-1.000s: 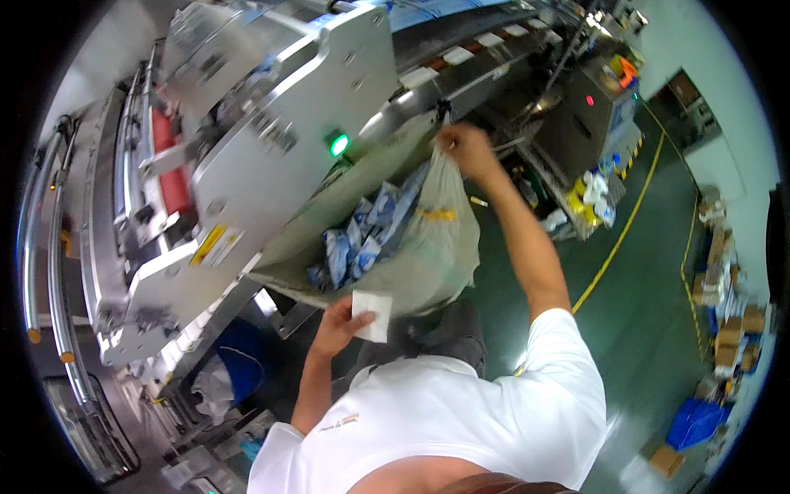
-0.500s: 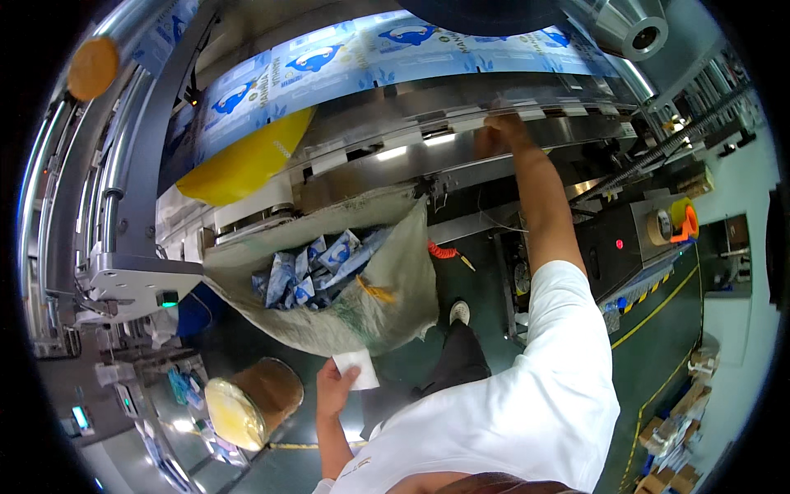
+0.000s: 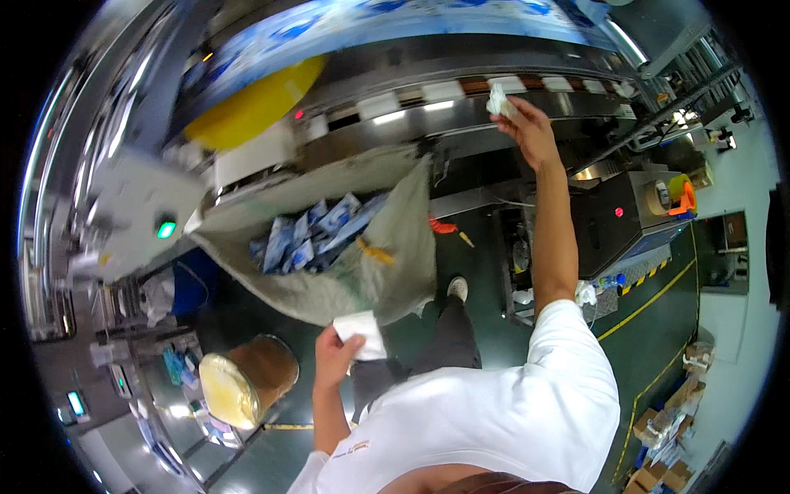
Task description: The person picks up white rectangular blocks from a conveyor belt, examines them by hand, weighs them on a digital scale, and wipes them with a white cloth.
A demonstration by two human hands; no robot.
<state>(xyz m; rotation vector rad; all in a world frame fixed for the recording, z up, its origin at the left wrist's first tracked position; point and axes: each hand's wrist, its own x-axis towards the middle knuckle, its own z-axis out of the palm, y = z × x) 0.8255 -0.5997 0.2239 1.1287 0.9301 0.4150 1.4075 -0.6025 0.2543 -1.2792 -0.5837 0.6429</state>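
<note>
While pinching crumpled white scrap (image 3: pixel 498 100) with right hand (image 3: pixel 531 132) near metal machine bed (image 3: pixel 461 113), pinches white square (image 3: pixel 362 329) in left hand (image 3: pixel 335 356) above yellow-lined green floor (image 3: pixel 498 337).

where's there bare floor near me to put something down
Bare green floor shows between the sack and the dark cabinet, beside the shoe; more lies between the yellow lines at right. It is crowded inside the sack, where blue packets heap up, and along the machine rail, where white pieces sit near the right hand.
</note>
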